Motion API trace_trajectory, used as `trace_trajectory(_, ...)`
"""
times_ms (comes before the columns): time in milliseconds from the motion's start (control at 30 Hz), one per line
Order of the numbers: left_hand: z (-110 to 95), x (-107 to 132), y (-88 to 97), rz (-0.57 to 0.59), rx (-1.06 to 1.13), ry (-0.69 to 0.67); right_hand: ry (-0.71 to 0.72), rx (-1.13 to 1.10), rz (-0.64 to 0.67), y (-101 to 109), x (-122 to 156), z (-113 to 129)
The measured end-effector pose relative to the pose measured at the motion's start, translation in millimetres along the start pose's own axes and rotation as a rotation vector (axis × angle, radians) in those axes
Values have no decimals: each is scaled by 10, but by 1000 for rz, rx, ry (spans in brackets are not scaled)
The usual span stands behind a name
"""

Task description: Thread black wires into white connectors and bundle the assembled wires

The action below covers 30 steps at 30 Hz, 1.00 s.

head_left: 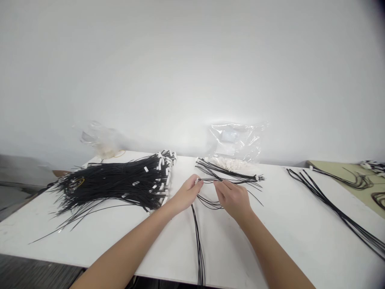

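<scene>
My left hand point(187, 193) pinches a small white connector point(197, 181) at the end of thin black wires. My right hand point(233, 197) is closed on the same black wires point(207, 179) a short way to the right. The wires loop down between my hands and a bunch of them point(198, 241) runs off the table's front edge. Just behind my hands lies a small bundle of black wires with white connectors point(228, 172).
A large pile of black wires with white connectors point(120, 180) lies on the left of the white table point(285, 224). A clear bag of white connectors point(234, 148) stands at the back, another crumpled bag point(99, 140) at back left. Long black wires point(331, 208) stretch across the right.
</scene>
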State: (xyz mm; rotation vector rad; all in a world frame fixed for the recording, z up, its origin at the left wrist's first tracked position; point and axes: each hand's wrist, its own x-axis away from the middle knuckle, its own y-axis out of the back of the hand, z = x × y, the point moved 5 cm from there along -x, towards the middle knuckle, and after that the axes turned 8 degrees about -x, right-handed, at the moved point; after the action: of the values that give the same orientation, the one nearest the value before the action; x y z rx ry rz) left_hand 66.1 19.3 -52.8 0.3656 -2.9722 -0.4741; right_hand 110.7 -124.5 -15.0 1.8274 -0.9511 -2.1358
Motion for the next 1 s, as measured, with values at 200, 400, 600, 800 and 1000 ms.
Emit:
trace_trajectory(200,-14,1,28,-39,-102,-59,-304,-315,187,-119,9,-47)
trace_trajectory(400,-30,18,15,-15,-53,-41,-431,-510,204,-169,31,-42)
trace_trajectory(600,-68,33,-38,107,202,14,-360,-515,124,-126,27,-44)
trace_trajectory(800,-113,19,-42,161,371,14,-188,-325,80,-97,31,-11)
trace_trajectory(1000,-120,22,-50,214,421,13,-205,-313,75,-113,47,-23)
